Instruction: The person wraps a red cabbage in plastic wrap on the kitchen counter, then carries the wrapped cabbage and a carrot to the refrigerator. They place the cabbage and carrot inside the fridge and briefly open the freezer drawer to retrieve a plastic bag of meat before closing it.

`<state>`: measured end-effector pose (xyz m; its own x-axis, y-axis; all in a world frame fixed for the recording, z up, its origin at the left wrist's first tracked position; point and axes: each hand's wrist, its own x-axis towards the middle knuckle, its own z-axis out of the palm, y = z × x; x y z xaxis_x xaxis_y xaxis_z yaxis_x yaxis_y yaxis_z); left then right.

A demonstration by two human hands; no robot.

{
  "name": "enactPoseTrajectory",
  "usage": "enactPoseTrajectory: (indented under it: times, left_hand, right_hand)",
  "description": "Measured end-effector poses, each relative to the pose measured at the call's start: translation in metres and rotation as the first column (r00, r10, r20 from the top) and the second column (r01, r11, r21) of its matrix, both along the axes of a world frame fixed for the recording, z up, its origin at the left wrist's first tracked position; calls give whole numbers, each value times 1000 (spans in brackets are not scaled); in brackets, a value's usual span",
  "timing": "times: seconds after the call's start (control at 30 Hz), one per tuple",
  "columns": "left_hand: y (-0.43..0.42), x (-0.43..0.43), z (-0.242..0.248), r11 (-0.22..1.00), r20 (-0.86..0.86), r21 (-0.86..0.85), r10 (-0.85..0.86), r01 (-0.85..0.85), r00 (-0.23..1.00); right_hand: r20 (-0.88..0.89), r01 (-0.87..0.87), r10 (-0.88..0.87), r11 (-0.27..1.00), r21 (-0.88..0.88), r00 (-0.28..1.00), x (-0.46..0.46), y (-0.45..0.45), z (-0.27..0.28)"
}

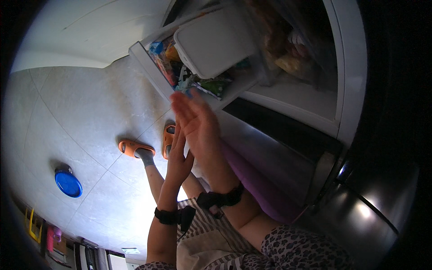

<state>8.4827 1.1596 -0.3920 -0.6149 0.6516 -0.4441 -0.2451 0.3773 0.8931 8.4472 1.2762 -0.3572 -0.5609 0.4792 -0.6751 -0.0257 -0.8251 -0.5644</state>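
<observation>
My left hand is raised before my striped apron, with fingers extended and the thumb apart. My right hand, blurred, is held flat with its palm showing. It overlaps my left fingertips; whether the hands touch I cannot tell. I see nothing in either hand. Just beyond them is a pulled-out refrigerator drawer. A white lidded container rests tilted on top of plastic packages in it. A blue-topped package lies along the drawer's left side.
The white refrigerator door stands wide at upper left. Bagged items fill the dim compartment at right. Purple fabric is beside my right forearm. Orange slippers are on the tiled floor, with a blue round object farther left.
</observation>
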Motion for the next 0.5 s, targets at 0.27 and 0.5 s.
enactPoseTrajectory:
  times: [0.27,0.5]
  left_hand:
    - [2,-8,4,999,-134,34,-28,33,991]
    - [-6,-22,10,1000,-83,16,20,-19,996]
  right_hand:
    - [-51,185,-191,977,-108,980,-18,69,-29]
    - [117,133,-126,990,-48,985,-13,74,-32]
